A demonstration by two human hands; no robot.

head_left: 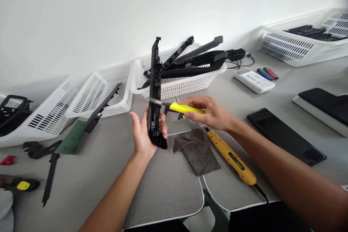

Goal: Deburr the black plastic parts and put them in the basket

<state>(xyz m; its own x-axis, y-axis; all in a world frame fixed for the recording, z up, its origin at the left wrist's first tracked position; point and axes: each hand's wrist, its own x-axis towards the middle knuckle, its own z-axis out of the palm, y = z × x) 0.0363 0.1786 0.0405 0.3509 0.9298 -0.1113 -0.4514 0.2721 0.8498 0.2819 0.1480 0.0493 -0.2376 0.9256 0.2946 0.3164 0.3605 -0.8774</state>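
My left hand (143,134) grips the lower end of a long black plastic part (154,90), holding it upright over the grey table (108,166). My right hand (213,113) is closed on a yellow utility knife (185,108). The knife's metal blade reaches left and touches the side of the black part about halfway up. A yellow corded tool (233,159) lies on the table just below my right wrist. Grey abrasive pads (198,150) lie beneath my hands.
White baskets stand along the wall: one (176,79) holds several black parts, others (106,92) (40,112) (301,43) sit left and right. A dark phone (285,134), a white device (254,79), a green pad (72,137) and loose black pieces (40,148) lie about.
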